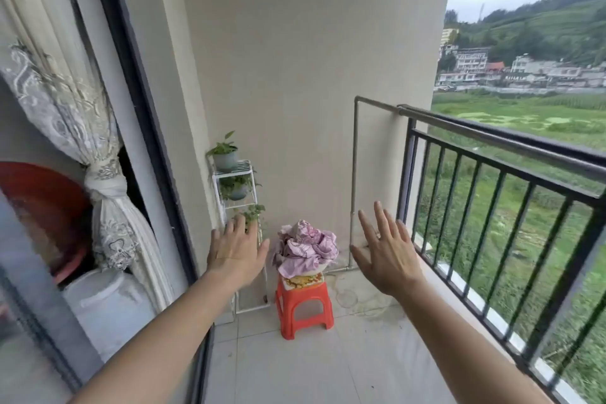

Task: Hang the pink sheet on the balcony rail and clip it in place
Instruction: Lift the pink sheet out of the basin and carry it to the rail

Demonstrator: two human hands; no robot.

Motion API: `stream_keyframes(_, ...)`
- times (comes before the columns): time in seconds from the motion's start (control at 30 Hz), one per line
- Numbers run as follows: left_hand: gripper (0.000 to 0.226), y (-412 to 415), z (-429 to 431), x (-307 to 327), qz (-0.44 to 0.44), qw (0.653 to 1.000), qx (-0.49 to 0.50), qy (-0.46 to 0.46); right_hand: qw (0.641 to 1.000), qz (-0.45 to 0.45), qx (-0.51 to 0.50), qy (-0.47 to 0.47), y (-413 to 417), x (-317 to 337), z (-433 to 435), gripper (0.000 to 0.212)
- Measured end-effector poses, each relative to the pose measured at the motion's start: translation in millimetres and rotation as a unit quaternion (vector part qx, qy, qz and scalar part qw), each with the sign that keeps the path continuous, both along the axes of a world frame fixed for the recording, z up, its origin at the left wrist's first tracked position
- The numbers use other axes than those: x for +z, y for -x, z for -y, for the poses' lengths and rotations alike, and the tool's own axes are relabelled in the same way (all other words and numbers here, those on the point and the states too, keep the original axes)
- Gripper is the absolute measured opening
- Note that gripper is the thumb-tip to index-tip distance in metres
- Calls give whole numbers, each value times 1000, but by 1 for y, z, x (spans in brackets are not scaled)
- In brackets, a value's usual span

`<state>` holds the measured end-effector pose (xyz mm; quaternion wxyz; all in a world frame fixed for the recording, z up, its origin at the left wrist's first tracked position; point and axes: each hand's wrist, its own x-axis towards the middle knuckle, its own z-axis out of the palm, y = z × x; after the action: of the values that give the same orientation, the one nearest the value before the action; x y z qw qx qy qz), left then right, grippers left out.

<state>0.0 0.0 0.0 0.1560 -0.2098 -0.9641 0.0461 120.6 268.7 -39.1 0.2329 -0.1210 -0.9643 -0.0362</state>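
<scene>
Fingers [380, 216] of both hands are spread wide, nothing gripped; left hand [237, 249] & right hand [387, 256] are held out either side of the pink sheet [308, 246], not touching it. Sheet is bunched in a bowl on the red stool [305, 305] by the far wall, well apart from the balcony rail [501, 138]. Bundle is best scooped from both sides w/ an edge found early, so nothing drags on the floor; no clips can be seen.
</scene>
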Motion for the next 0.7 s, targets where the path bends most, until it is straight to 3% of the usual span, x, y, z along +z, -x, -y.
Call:
stream_keyframes(0.3, 65, 121, -123, -22, 90, 995, -34, -30, 995, 71, -55, 43, 145, -20, -137, 81)
stream_keyframes(0.6, 65, 254, -174, -81, 150, 989, 0, -17, 987, 138, -35, 74, 279, -64, -201, 87)
stream_keyframes(0.7, 65, 320, -193, -97, 161, 986, 9, -31, 985, 154, -24, 76, 340, -82, -222, 80)
